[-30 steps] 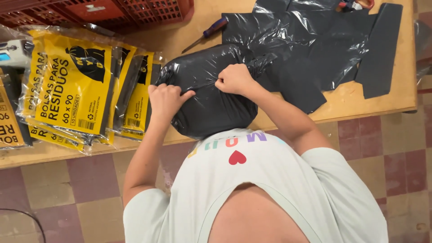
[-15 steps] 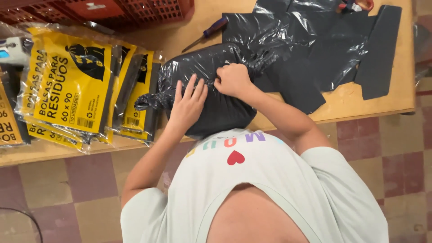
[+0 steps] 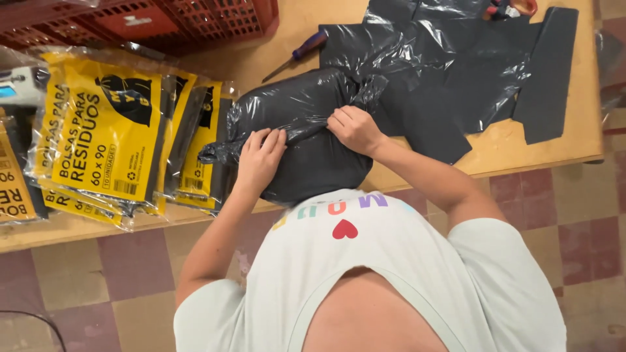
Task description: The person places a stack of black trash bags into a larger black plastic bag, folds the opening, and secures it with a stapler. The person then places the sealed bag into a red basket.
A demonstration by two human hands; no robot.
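Table: wooden top, runs across the far half of the view; checked red and tan floor nearest the viewer.
Crate: red plastic, perforated, far left corner of the table.
Loose sheets: flat black plastic bags and strips spread over the far right of the table, partly glossy, overlapping.
Packets: stack of yellow-and-black retail packs in clear wrap, left of the bundle, fanned and overlapping; rightmost pack lies just beside the bundle.
Bundle: stuffed black plastic bag, rounded, at the near table edge in the centre, directly in front of the person's shirt; a gathered neck of film runs across its top toward the left.
Right hand: on top of the bundle at its right side, fingers curled shut, pinching the gathered film.
Left hand: on the bundle's left side, fingers together and bent over the twisted neck, pressing it; whether it clasps the film fully, cannot tell.
Screwdriver: dark blue and red handle, lying diagonally beyond the bundle, apart from it.
Scissors: orange handles, far right edge, on the sheets.
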